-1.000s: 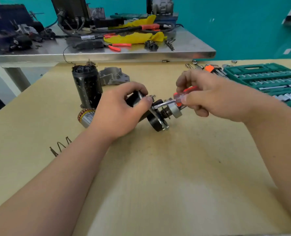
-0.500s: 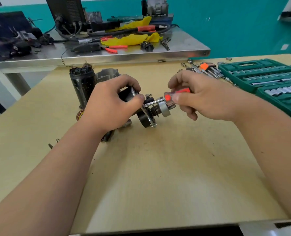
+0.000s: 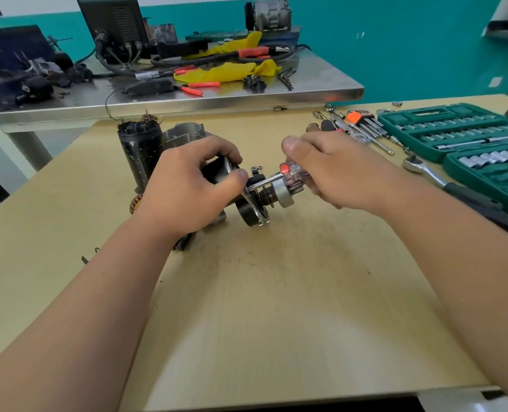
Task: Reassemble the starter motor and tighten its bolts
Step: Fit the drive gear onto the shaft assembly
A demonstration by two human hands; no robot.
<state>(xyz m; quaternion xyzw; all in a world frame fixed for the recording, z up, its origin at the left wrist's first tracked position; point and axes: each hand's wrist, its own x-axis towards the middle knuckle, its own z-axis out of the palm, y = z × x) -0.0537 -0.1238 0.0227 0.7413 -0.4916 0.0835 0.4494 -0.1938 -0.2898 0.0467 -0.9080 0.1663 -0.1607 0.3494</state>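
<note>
On the counter (image 3: 276, 322): one starter assembly (image 3: 251, 214) clamped in left fingers (image 3: 238, 176), one screwdriver (image 3: 288, 172) pinched in right fingers (image 3: 291, 144); open room toward near edge.

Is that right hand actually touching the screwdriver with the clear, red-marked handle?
Touching. In the head view the right hand grips the screwdriver by its clear, red-marked handle.

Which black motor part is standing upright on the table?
The tall black housing behind the left hand; the other black part is gripped, tilted sideways.
</note>
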